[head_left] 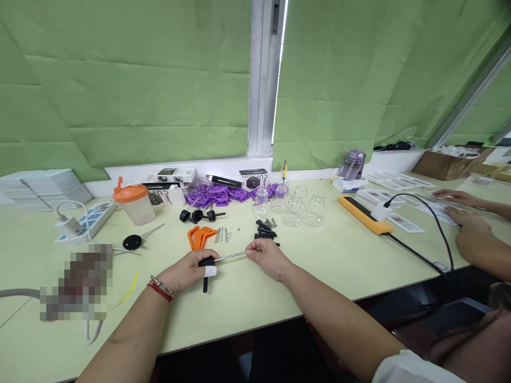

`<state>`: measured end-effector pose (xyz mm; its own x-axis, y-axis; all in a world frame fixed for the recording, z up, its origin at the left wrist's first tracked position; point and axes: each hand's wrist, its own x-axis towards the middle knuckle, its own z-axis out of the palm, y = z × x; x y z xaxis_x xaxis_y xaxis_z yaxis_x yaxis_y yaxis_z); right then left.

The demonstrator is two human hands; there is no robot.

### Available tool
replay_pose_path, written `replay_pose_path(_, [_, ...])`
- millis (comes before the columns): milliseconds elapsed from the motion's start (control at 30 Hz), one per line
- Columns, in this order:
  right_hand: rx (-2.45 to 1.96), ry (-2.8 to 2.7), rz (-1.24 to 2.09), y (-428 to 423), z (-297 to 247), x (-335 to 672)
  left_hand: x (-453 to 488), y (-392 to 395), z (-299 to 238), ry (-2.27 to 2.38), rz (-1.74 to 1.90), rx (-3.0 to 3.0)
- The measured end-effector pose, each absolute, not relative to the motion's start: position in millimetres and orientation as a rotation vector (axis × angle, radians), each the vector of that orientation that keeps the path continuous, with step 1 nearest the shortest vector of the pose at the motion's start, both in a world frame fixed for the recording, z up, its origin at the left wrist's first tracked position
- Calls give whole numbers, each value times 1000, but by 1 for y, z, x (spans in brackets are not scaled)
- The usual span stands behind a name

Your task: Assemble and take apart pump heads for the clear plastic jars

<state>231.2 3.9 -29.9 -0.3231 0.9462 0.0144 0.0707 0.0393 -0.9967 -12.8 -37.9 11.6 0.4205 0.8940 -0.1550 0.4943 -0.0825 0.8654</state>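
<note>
My left hand, with white tape or a bandage on the thumb, grips a black plastic part with a stem pointing down towards me. A thin metal rod runs from that part to my right hand, whose fingertips pinch its far end. Just beyond the left hand lie orange hooked pieces and several long screws. Black rod-like pieces and small springs lie beyond the right hand. Farther back are black knob-like parts with stems.
Purple plastic parts, cup holder boxes and clear glass-like domes stand along the back. An orange-lidded cup and power strip are left. Right are an orange power strip and another person's hands.
</note>
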Motion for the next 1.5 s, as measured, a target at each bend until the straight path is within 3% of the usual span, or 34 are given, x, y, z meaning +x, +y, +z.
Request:
replay_pose_path(833, [-1163, -1602, 1370, 6, -35, 230, -13, -37, 11, 1211, 537, 1784])
replay_pose_path(1500, [-1220, -1898, 1106, 3, -36, 230, -12, -38, 12, 1222, 526, 1806])
